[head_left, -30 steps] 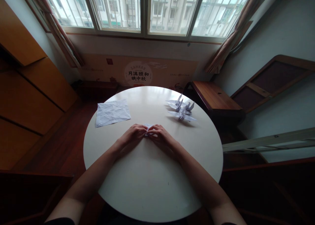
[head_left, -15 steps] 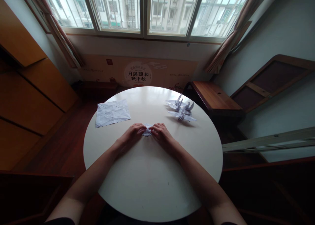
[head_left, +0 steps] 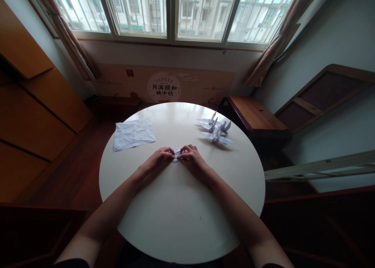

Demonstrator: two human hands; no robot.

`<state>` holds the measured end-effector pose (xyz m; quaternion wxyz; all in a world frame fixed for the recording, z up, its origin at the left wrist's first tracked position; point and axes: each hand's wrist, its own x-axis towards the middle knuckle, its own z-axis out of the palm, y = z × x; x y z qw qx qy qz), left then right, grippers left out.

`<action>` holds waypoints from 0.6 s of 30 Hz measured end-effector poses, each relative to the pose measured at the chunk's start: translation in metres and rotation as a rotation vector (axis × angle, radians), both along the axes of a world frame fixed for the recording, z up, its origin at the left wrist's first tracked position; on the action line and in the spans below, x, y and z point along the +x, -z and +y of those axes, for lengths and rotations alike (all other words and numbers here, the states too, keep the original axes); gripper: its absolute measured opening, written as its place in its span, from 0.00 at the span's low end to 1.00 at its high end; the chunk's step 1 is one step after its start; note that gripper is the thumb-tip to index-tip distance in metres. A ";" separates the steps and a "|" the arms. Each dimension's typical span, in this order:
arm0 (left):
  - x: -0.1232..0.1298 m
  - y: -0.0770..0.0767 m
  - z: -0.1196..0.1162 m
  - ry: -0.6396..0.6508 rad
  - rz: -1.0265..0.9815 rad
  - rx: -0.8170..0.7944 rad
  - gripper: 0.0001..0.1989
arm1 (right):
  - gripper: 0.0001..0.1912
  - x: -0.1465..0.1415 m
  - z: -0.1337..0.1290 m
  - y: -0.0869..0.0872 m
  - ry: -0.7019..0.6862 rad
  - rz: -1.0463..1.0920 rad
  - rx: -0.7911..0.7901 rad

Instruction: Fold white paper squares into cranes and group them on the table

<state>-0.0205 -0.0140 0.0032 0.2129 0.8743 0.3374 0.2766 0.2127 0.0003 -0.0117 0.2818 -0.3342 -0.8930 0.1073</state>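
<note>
A small piece of folded white paper [head_left: 176, 155] lies at the middle of the round white table [head_left: 181, 205]. My left hand [head_left: 162, 156] pinches its left side, fingers bent over the edge. On the opposite side my right hand [head_left: 190, 154] has its fingers closed on the paper too. The fingers cover both ends of it, so only its middle and a pointed near edge show. Up and to the right stand several folded paper cranes [head_left: 216, 135], close together with wings spread. A creased white paper sheet [head_left: 134, 134] lies flat to the left.
Beyond the table's far right edge stands a brown wooden side table [head_left: 254, 113]. Orange-brown cabinets [head_left: 43, 115] line the left wall. Behind the table are a printed banner [head_left: 123, 78] and a barred window with curtains [head_left: 72, 45].
Both hands have shifted very slightly on the folded paper, with the right fingers reaching a little further over it. The cranes and the creased sheet stay put.
</note>
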 end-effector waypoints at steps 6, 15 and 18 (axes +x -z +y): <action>0.006 0.001 -0.002 -0.113 0.151 0.130 0.10 | 0.15 0.001 -0.001 -0.003 0.097 -0.004 0.053; 0.014 0.000 -0.007 -0.194 0.246 0.206 0.11 | 0.17 -0.002 -0.002 -0.003 0.001 -0.063 0.023; 0.012 -0.001 -0.007 -0.165 0.221 0.191 0.11 | 0.16 -0.002 -0.002 -0.002 0.037 -0.060 0.024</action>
